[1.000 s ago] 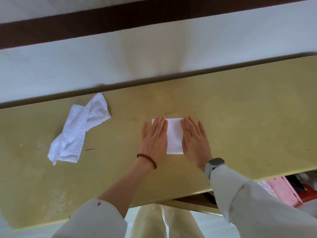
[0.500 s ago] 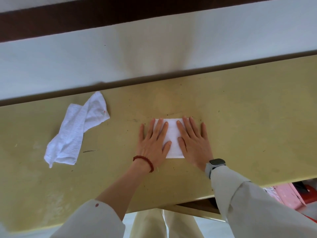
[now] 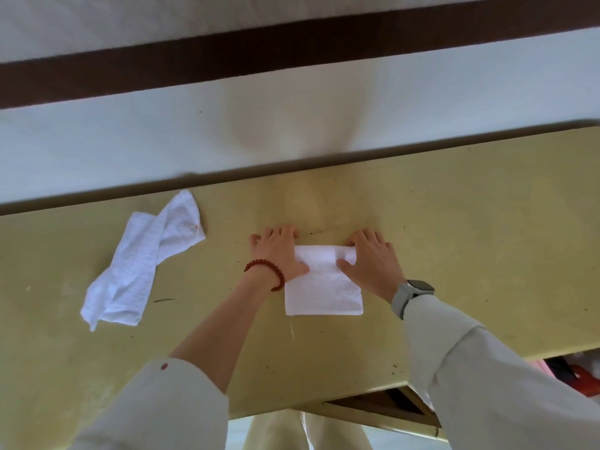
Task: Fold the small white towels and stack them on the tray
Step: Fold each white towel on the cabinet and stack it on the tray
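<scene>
A small white folded towel lies on the yellow table in front of me. My left hand grips its far left corner, thumb on top and fingers curled under the far edge. My right hand grips the far right corner the same way. The far edge is slightly lifted and rolled. A second white towel, crumpled and unfolded, lies to the left on the table. No tray is in view.
The table's far edge meets a white wall with a dark brown band. Under the table's near right edge are pink and red items. My legs show below the table's near edge.
Both hands moved from lying flat on the folded towel to its far corners and took hold of the far edge. More of the towel now shows.
</scene>
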Demonstrator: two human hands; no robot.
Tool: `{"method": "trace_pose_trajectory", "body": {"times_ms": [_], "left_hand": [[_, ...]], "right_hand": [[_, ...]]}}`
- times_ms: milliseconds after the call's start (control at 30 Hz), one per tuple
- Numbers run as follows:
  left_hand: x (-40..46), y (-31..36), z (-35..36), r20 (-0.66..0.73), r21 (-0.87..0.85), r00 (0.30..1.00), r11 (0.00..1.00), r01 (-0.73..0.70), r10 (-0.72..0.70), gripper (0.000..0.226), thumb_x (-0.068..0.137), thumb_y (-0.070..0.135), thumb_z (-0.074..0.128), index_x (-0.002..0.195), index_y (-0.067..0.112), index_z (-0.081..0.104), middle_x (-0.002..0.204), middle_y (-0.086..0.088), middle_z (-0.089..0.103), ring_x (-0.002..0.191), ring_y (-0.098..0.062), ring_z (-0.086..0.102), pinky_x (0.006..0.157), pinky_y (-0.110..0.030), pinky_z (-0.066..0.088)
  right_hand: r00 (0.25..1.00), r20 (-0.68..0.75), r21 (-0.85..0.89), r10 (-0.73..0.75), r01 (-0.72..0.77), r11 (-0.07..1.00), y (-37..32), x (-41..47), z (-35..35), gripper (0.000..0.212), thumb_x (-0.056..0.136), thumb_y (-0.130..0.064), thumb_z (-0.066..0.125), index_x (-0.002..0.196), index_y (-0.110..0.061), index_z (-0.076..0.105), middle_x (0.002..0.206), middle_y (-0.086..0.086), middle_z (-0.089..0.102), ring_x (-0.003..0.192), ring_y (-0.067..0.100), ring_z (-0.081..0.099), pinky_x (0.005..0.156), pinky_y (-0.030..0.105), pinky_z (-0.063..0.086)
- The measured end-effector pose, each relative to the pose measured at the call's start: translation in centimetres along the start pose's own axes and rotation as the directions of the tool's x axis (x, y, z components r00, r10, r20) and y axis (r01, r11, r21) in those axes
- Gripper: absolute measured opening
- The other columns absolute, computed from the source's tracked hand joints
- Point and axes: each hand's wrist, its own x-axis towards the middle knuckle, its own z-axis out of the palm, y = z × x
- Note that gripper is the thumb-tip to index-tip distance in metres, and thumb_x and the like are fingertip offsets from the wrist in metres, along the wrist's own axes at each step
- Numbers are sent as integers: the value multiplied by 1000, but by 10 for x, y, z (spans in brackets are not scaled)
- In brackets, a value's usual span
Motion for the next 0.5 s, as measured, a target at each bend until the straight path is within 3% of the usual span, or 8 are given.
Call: {"method": "trace_pose_trajectory", "body": {"times_ms": [167,300,400,500], "left_hand": [[-6,-8,3,104,-74,988,989,126,-118,46,74,40,65,113,18,55,123,-3,46,118,-23,37,96,-36,27],[-20,-10,15,19,-243,989,958,150,-150,31,79,36,62,96,12,58,108,-2,46,111,-22,40,88,-31,31],[-31,-9,20,28,-595,985,789,153,-170,22,82,23,63,77,9,47,73,1,44,74,-17,43,60,-22,32],[-44,-12,18,39,-815,986,565,127,-165,13,87,16,59,92,8,51,86,-3,54,79,-18,50,69,-26,40]], "right_hand": [[999,-30,220,12,-5,976,1,-19,4,31,86,-23,56,114,-13,47,103,-1,55,99,20,47,85,29,35],[993,-6,347,119,-109,931,2,-28,10,26,86,-20,57,109,-11,51,90,-3,52,95,21,46,77,27,35],[986,-5,491,167,-144,859,-1,-33,11,9,87,-14,54,93,-11,48,78,-6,48,83,21,47,68,27,36],[985,24,614,169,-147,775,-11,-34,4,10,89,-14,53,95,-12,45,80,-2,49,74,19,47,64,28,38]]}}
